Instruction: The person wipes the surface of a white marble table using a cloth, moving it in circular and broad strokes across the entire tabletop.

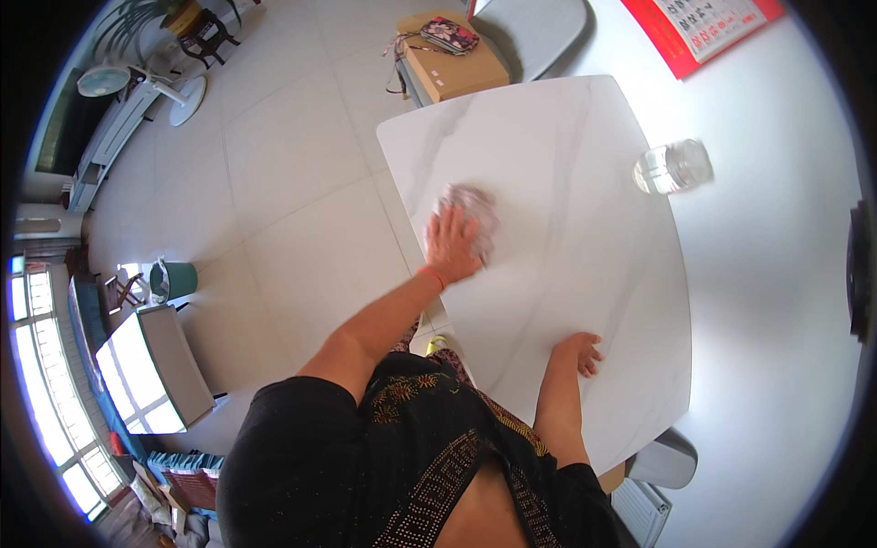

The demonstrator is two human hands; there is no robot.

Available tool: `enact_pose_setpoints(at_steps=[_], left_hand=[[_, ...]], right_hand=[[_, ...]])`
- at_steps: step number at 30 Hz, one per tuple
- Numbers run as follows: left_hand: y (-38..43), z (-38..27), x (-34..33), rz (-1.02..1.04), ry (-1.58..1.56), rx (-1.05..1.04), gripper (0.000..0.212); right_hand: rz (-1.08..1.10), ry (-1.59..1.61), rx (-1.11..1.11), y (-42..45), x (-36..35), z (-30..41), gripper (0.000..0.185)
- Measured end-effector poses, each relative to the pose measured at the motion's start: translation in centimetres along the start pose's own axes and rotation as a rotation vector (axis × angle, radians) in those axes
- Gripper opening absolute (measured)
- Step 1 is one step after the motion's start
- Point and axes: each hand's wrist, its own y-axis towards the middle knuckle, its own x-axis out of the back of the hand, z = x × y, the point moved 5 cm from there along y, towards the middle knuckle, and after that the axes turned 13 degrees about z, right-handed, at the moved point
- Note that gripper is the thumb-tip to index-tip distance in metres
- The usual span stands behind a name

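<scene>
My left hand (pixel 452 241), with a red band at its wrist, lies palm down on a crumpled pinkish cloth (pixel 481 209). The cloth is pressed against the white marble-patterned tabletop (pixel 548 274), close to its left edge, and looks slightly blurred. Nearer my body, my right hand (pixel 584 353) rests on the tabletop with its fingers somewhat apart and no object visible in it. A clear glass jar (pixel 673 168) stands at the table's right edge and seems to hold clear liquid.
Beyond the far edge, a cardboard box (pixel 455 65) bears a floral pouch (pixel 449 35), beside a grey chair (pixel 531 34). A red-backed calendar (pixel 706 31) hangs at upper right. On the tiled floor are a white fan (pixel 185 99) and a green bucket (pixel 179 279).
</scene>
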Motion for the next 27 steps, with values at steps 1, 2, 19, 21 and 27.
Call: enact_pose_setpoints(at_steps=[1, 2, 19, 21, 27], left_hand=[[2.0, 2.4, 1.3, -0.051, 0.016, 0.062, 0.077], [3.9, 4.5, 2.6, -0.046, 0.046, 0.134, 0.077], [10.8, 4.1, 4.8, -0.061, 0.067, 0.023, 0.067], [12.7, 5.0, 5.7, -0.106, 0.077, 0.062, 0.067], [20.2, 1.6, 5.8, -0.010, 0.123, 0.136, 0.073]], right_hand=[[-0.009, -0.005, -0.007, -0.3, -0.2, 0.2, 0.070], [-0.019, -0.010, -0.015, -0.5, -0.4, 0.3, 0.069], [-0.097, -0.129, -0.097, -0.1, -0.8, 1.1, 0.073], [-0.126, -0.141, -0.108, 0.1, -1.0, 1.0, 0.073], [-0.076, -0.231, -0.195, 0.4, -1.9, 0.5, 0.071]])
